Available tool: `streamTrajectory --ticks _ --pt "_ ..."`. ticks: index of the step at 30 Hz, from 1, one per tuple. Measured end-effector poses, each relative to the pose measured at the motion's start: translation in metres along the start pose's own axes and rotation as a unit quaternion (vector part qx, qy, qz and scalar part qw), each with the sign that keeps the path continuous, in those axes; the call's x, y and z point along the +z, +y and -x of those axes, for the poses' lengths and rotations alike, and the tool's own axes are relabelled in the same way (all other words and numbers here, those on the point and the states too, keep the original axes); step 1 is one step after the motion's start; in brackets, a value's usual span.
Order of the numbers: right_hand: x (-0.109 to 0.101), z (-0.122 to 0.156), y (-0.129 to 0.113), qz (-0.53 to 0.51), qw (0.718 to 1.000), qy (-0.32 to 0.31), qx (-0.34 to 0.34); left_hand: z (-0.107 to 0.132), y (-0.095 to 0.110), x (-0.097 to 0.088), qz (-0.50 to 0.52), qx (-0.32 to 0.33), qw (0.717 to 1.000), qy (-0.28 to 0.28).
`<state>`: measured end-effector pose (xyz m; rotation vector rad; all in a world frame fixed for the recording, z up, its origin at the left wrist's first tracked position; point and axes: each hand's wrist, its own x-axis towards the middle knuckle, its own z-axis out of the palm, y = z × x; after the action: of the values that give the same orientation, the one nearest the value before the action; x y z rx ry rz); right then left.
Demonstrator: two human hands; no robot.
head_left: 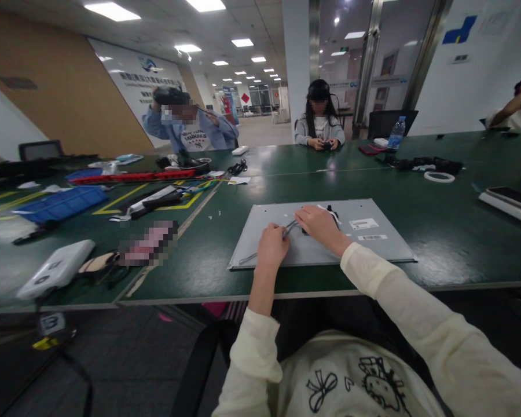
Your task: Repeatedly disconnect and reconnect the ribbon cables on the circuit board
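A flat grey panel (325,255) with white labels lies on the green table in front of me. Over its left half, my left hand (273,246) is closed around a thin grey cable (248,259). One end of the cable trails onto the panel's left corner. My right hand (319,226) is just to the right, its fingertips pinched at the upper stretch of the same cable. Behind and beneath the right hand, a small black part (330,209) shows on the panel, mostly hidden by the hand.
To the left are a white power bank (58,269), a pink phone-like item (151,243) and a blue tray (63,202). A white tape ring (439,176), a water bottle (396,133) and a phone (514,198) stand or lie rightward. Two people (319,119) sit opposite.
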<state>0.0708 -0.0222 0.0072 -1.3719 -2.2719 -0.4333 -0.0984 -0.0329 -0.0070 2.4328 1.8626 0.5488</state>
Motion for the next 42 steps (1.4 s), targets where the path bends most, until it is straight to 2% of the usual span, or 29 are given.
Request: streamTrajectory --ticks 4,11,18,24,30,38,42 --pt "0.004 -0.002 -0.003 -0.006 1.0 -0.009 -0.009 -0.001 -0.001 0.001 -0.004 -0.002 1.0 -0.001" --pt "0.009 0.003 -0.014 -0.019 0.996 -0.072 -0.04 0.0 -0.001 -0.002 0.009 -0.006 1.0 0.005" --pt "0.005 0.001 -0.012 -0.012 0.999 -0.041 -0.031 -0.001 -0.003 0.0 0.005 -0.024 0.999 0.022" --pt "0.008 0.008 -0.019 -0.003 0.994 -0.084 -0.073 -0.003 -0.004 0.002 0.02 -0.037 0.999 0.029" --pt "0.013 0.013 -0.027 -0.017 0.989 -0.121 -0.084 -0.003 -0.006 0.003 0.018 -0.035 0.999 0.03" --pt "0.013 0.013 -0.029 -0.016 0.987 -0.128 -0.091 -0.001 -0.004 0.0 0.012 -0.032 0.999 0.026" --pt "0.013 0.014 -0.03 -0.025 0.988 -0.123 -0.086 0.0 -0.003 0.001 0.018 -0.004 0.999 0.028"
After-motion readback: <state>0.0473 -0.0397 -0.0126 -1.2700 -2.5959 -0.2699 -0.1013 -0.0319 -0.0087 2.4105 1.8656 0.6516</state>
